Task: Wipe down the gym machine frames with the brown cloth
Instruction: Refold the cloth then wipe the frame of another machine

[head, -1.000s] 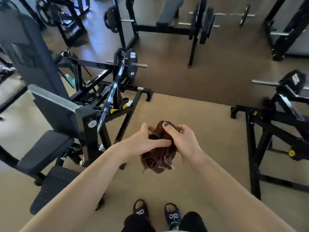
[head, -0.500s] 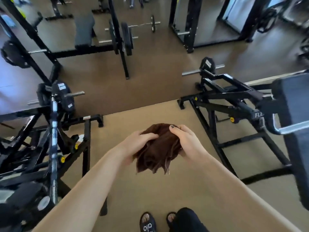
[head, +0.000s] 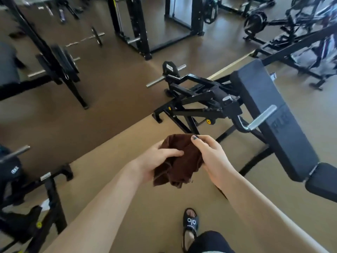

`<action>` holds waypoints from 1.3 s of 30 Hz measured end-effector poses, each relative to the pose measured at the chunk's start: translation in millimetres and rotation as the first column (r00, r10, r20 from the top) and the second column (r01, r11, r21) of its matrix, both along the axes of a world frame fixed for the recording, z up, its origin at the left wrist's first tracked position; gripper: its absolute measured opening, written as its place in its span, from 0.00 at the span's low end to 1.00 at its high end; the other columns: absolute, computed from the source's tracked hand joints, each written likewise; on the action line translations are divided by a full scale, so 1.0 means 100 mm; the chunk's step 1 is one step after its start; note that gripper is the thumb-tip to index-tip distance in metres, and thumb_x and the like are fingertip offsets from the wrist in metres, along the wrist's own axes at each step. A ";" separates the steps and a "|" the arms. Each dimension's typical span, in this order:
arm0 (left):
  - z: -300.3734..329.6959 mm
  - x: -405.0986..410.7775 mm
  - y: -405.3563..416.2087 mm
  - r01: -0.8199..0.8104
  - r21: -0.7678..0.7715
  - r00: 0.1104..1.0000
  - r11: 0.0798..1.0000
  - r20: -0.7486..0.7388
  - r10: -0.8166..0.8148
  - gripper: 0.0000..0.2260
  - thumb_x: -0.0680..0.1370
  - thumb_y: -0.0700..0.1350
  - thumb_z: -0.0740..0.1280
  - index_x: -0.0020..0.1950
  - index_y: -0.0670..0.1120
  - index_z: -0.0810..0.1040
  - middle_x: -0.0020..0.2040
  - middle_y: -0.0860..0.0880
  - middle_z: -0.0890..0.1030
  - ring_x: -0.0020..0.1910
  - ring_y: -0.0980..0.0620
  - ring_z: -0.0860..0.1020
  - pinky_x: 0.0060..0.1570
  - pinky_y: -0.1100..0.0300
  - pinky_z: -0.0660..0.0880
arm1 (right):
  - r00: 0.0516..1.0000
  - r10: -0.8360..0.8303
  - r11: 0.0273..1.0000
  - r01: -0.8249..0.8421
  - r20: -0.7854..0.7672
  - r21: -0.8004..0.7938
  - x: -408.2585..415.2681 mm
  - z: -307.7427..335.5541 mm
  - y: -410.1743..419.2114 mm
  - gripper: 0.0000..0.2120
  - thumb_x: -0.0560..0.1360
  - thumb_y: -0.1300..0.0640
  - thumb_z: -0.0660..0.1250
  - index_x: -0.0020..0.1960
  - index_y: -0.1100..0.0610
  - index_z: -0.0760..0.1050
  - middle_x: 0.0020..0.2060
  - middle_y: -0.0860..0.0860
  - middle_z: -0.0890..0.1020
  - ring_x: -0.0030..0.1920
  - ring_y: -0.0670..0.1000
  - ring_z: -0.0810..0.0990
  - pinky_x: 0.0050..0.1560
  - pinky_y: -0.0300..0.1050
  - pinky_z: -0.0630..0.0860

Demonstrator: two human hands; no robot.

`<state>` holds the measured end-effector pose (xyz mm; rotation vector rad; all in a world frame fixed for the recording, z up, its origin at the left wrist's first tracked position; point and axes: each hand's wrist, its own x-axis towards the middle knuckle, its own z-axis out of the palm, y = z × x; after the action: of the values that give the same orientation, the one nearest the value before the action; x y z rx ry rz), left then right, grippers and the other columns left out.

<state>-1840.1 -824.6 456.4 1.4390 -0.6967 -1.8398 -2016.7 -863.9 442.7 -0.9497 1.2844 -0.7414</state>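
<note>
Bunching the brown cloth (head: 179,161) in front of the body, the left hand (head: 156,161) and right hand (head: 209,154) both have fingers curled onto it — it hangs in the air, touching no frame. Judging by that, no wiping is under way; the black machine frame (head: 193,101) just ahead looks the likely next target, and others stand around. Writing: the slide sandal (head: 190,223) reads "alo"; the grey back pad (head: 273,114) bears embossed letters, only partly legible.
</note>
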 end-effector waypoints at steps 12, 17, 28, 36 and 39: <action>0.07 -0.43 -1.78 -0.190 -0.099 0.982 0.977 -0.009 0.190 0.13 0.78 0.43 0.71 0.63 0.46 0.82 0.56 0.42 0.86 0.53 0.41 0.85 0.43 0.49 0.83 | 0.873 -0.444 0.796 0.281 -0.202 -0.535 -0.73 0.12 -1.40 0.10 0.84 0.52 0.61 0.61 0.40 0.73 0.55 0.32 0.79 0.60 0.34 0.77 0.58 0.31 0.71; -0.04 -0.62 -2.58 -0.155 -0.307 0.913 0.939 0.318 0.254 0.08 0.77 0.46 0.72 0.56 0.51 0.80 0.50 0.46 0.86 0.46 0.44 0.86 0.38 0.47 0.84 | 0.823 -0.446 0.852 0.272 -0.351 -0.447 -0.69 -0.10 -1.95 0.20 0.86 0.47 0.52 0.75 0.50 0.67 0.69 0.48 0.75 0.71 0.48 0.70 0.72 0.53 0.67; -0.59 -1.23 -3.51 0.599 -0.336 0.742 0.727 0.575 -0.345 0.18 0.79 0.54 0.70 0.64 0.49 0.71 0.58 0.49 0.79 0.60 0.50 0.78 0.63 0.46 0.75 | 0.434 -0.746 0.666 0.506 -0.506 -0.548 -0.31 -0.42 -2.22 0.23 0.85 0.40 0.45 0.42 0.42 0.74 0.30 0.37 0.76 0.39 0.36 0.78 0.33 0.32 0.64; -0.99 -1.20 -3.62 0.651 -0.486 0.740 0.583 0.579 -0.343 0.13 0.81 0.60 0.58 0.62 0.64 0.78 0.69 0.58 0.69 0.73 0.54 0.63 0.74 0.45 0.63 | 0.359 -0.815 0.577 0.572 -0.455 -0.583 -0.24 -0.44 -2.20 0.20 0.86 0.51 0.53 0.53 0.52 0.85 0.42 0.43 0.86 0.42 0.41 0.83 0.42 0.36 0.79; -1.18 -1.19 -3.81 0.657 -0.505 0.723 0.560 0.631 -0.280 0.14 0.81 0.64 0.57 0.60 0.64 0.78 0.68 0.61 0.68 0.73 0.55 0.63 0.72 0.48 0.66 | 0.361 -0.801 0.596 0.559 -0.478 -0.576 -0.26 -0.42 -2.21 0.17 0.85 0.55 0.56 0.53 0.52 0.84 0.43 0.44 0.86 0.43 0.43 0.84 0.40 0.42 0.82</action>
<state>-1959.1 -1205.8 337.9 1.2078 -2.0112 -1.2485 -2042.9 -1085.1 400.4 -0.9600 2.4203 -1.3676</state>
